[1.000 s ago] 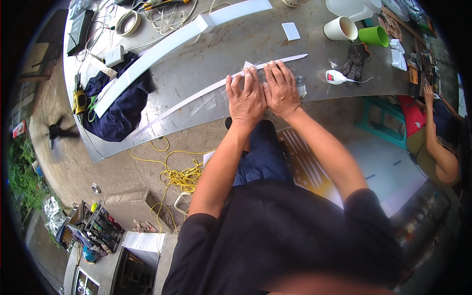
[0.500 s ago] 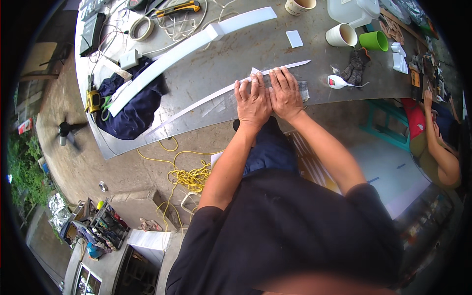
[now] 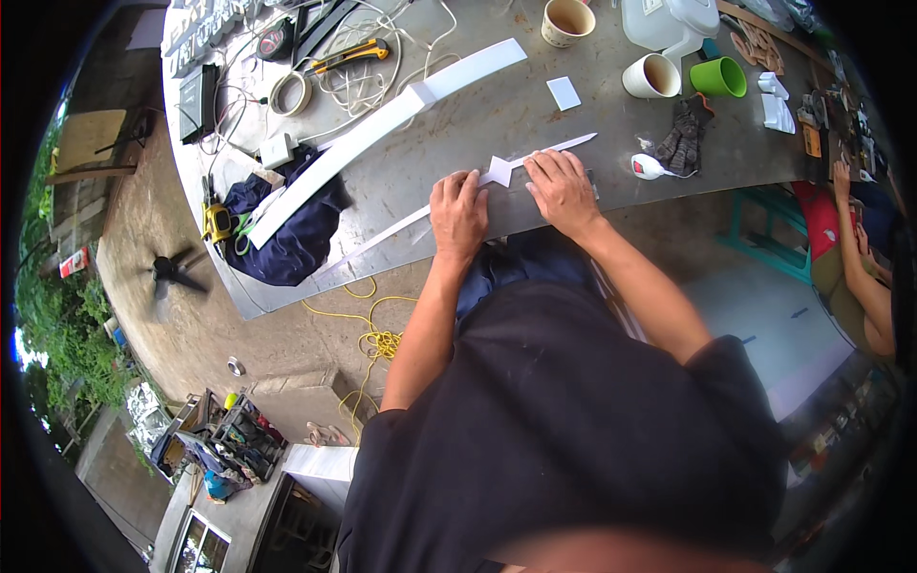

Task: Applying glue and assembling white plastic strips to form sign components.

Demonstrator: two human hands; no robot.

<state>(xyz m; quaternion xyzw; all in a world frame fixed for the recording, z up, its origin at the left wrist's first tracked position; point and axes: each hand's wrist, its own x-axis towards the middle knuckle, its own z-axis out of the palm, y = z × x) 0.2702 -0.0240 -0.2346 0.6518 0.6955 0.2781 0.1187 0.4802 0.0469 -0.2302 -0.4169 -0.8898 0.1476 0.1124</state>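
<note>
A long, thin white strip [image 3: 401, 227] runs slantwise along the near edge of the metal table, with a small white diamond-shaped piece [image 3: 500, 171] at its middle. Just left of the diamond, my left hand [image 3: 458, 215] has its fingers bent and pressed together on the strip. My right hand [image 3: 565, 194] grips the strip on the diamond's right, its fingertips curled over the edge. Farther back lies a wider white strip [image 3: 334, 172] with a raised band across it, one end resting on dark blue cloth [image 3: 315, 234].
On the metal table [image 3: 535, 115] are a paper cup [image 3: 567, 23], another cup [image 3: 651, 76], a green cup [image 3: 718, 77], a dark glove [image 3: 680, 141], a small white bottle [image 3: 647, 167], a utility knife [image 3: 350, 55] and tape [image 3: 289, 93]. Another person's arm [image 3: 860, 258] shows at right.
My hands have moved apart from lying flat side by side, uncovering the diamond-shaped piece. My fingers are now bent at the strip. The whole view has shifted slightly.
</note>
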